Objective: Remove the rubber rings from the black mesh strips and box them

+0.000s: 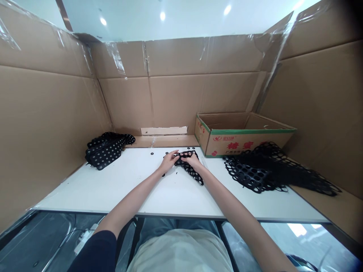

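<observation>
Head view: the black holed mat (196,175) lies bunched on the white table (113,189), its long axis slanting from your hands down to your right, the narrow end pointing toward the table's front edge. Your left hand (168,161) and right hand (193,161) are both closed on its upper end. Small black rings (152,153) dot the table beyond them. Table stretches left to a pile of mats (104,151); another pile (249,170) lies right, beside a cardboard box (244,136).
</observation>
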The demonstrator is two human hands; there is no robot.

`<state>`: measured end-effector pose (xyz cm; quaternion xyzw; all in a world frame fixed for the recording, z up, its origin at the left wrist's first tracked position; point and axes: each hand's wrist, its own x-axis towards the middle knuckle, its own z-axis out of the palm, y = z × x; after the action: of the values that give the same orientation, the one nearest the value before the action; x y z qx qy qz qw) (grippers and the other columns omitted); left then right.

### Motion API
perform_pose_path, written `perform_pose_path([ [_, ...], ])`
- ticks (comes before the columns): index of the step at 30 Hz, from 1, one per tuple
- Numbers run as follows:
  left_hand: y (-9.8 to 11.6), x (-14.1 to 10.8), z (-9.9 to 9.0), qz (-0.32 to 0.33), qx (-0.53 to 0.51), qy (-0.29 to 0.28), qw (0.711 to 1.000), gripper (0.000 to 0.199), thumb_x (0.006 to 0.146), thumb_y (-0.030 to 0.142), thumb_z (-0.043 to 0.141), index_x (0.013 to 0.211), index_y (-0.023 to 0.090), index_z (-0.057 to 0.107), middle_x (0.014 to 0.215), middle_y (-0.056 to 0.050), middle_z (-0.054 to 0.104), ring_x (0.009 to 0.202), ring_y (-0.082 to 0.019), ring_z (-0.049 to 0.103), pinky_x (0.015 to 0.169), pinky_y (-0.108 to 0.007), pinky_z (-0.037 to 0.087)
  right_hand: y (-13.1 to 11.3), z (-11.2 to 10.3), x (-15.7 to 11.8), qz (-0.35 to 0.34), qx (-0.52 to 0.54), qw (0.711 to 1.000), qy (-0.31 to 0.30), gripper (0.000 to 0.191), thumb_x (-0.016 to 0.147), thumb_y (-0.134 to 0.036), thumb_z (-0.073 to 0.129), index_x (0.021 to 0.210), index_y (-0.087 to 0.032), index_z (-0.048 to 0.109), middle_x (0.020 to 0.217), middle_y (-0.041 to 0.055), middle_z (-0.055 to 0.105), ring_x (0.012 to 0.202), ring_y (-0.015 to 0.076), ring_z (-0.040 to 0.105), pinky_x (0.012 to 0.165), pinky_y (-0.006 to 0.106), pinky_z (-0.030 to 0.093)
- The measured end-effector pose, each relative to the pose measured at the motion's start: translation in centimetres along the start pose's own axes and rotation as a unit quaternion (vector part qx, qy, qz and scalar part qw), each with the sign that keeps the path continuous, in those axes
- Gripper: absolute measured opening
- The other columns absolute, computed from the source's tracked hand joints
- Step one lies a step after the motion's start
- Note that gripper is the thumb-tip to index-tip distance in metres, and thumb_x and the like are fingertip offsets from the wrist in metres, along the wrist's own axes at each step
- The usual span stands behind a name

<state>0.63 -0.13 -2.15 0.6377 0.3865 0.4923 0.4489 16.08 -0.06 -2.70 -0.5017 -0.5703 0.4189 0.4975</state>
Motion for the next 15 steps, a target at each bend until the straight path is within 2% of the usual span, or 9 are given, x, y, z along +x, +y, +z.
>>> perform_pose_path([
  [2, 0.4, -0.1, 0.1, 0.025, 0.002, -0.028, 0.999, 0.041, 0.069, 0.017, 0.062, 0.109, 0.021, 0.060, 0.111, -0.006, 0.060, 0.092, -0.018, 0.058, 0.090, -0.030, 0.041, -0.4, 0.1, -0.2, 0.003, 0.024, 1.000, -0.009, 0.017, 0.054, -0.020, 0.061, 0.071, -0.017, 0.057, 0.076, 0.0038, 0.065, 0.075, 0.0176, 0.059, 0.070, 0.029, 0.046],
  [4, 0.6, -0.2, 0.1, 0.050, 0.005, -0.037, 0.998, 0.032, 0.071, 0.021, 0.062, 0.103, 0.019, 0.064, 0.108, -0.006, 0.062, 0.096, -0.019, 0.057, 0.092, -0.030, 0.039, -0.8, 0.2, -0.5, 0.001, 0.047, 0.999, -0.017, 0.015, 0.055, -0.020, 0.061, 0.070, -0.017, 0.057, 0.074, 0.0030, 0.065, 0.073, 0.0169, 0.059, 0.070, 0.028, 0.046],
  [6, 0.7, -0.1, 0.2, 0.052, -0.008, -0.027, 0.998, 0.026, 0.070, 0.022, 0.063, 0.095, 0.018, 0.067, 0.104, -0.006, 0.064, 0.098, -0.019, 0.056, 0.094, -0.031, 0.038, -0.9, 0.2, -0.6, -0.003, 0.067, 0.997, -0.026, 0.017, 0.055, -0.023, 0.062, 0.071, -0.017, 0.057, 0.074, 0.0030, 0.065, 0.073, 0.0164, 0.059, 0.071, 0.028, 0.046],
  [11, 0.5, 0.1, 0.3, 0.010, -0.062, 0.021, 0.998, 0.030, 0.062, 0.019, 0.070, 0.091, 0.014, 0.068, 0.099, -0.008, 0.066, 0.090, -0.019, 0.059, 0.087, -0.031, 0.042, -0.9, 0.1, -0.7, -0.022, 0.087, 0.994, -0.063, 0.031, 0.050, -0.030, 0.071, 0.072, -0.015, 0.056, 0.077, 0.0034, 0.064, 0.072, 0.0157, 0.059, 0.072, 0.030, 0.047],
  [15, 0.8, 0.1, 0.4, 0.008, -0.078, 0.038, 0.996, 0.025, 0.061, 0.019, 0.070, 0.085, 0.014, 0.070, 0.101, -0.008, 0.065, 0.092, -0.019, 0.058, 0.088, -0.030, 0.042, -1.3, 0.2, -1.0, -0.051, 0.076, 0.995, -0.042, 0.036, 0.046, -0.033, 0.073, 0.071, -0.015, 0.054, 0.074, 0.0017, 0.062, 0.070, 0.0147, 0.057, 0.072, 0.030, 0.047],
])
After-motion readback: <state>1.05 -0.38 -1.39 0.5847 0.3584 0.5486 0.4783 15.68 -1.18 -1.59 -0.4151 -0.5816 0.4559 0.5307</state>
